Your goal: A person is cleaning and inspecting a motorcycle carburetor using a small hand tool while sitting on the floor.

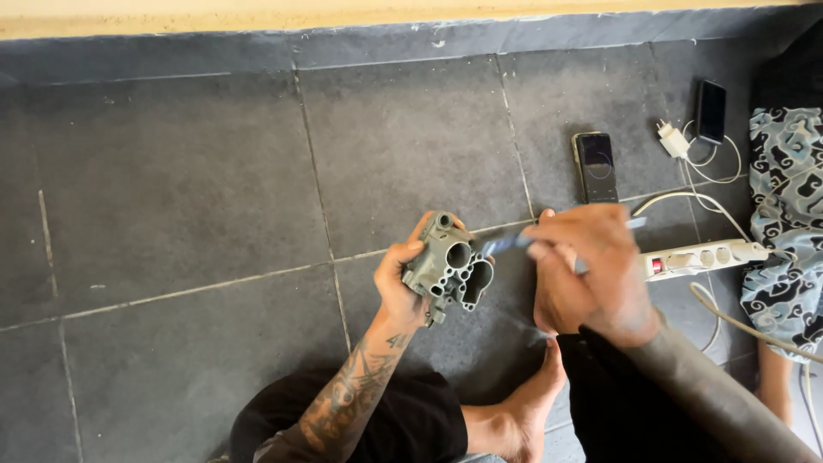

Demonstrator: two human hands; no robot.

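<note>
My left hand [399, 283] grips a grey cast-metal part [450, 266] with several round bores, held up above the dark tiled floor. My right hand [583, 261] is closed around a thin blue-handled tool [506, 243]. The tool's tip points left at the bores of the metal part, and its shape is blurred. My forearms come up from the bottom of the view, the left one tattooed.
A phone [596, 167] lies on the grey tiles, a second phone [711, 111] with a white charger [673, 140] beyond it. A white power strip [703, 257] with cables sits at right beside patterned cloth [789, 214]. My bare foot [523, 411] rests below.
</note>
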